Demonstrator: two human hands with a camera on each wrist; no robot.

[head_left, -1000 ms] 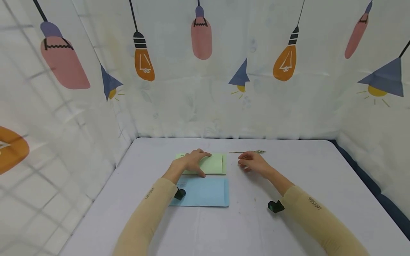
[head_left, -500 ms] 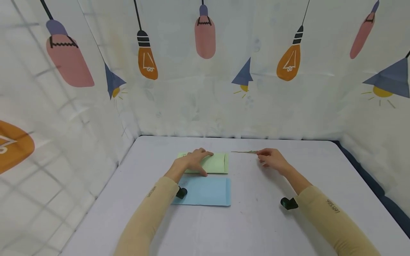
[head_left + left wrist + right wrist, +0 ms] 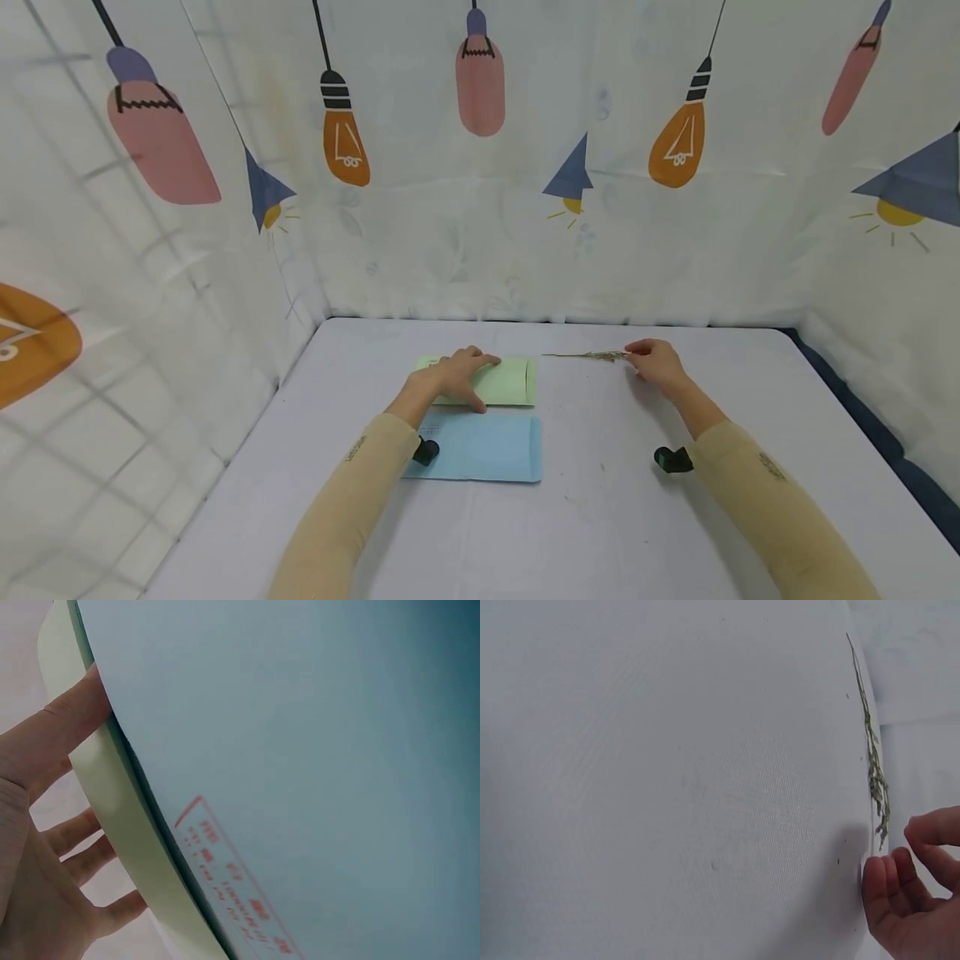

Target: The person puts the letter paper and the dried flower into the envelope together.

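Note:
My left hand [image 3: 453, 375] rests on a pale green envelope [image 3: 506, 383], fingers spread, thumb toward the front edge. A light blue envelope [image 3: 480, 450] lies just nearer than the green one. Up close in the left wrist view, the blue envelope [image 3: 300, 735] carries red print, and the thumb meets its edge. To the right lies a thin dried sprig [image 3: 600, 356], stalk pointing left. My right hand [image 3: 656, 364] is at its bushy right end. The right wrist view shows the right hand [image 3: 919, 892] with bent fingers and a gap to the thumb, just short of the sprig [image 3: 874, 769].
A white cloth covers the table [image 3: 585, 533]. Tiny crumbs lie on it in front of the sprig. White curtains [image 3: 480, 250] printed with lamps stand behind and at both sides. A dark blue edge [image 3: 862, 408] runs along the right.
My right hand has moved right along the sprig, past its middle to its bushy end, leaving more of the sprig visible. The left hand stays on the green envelope.

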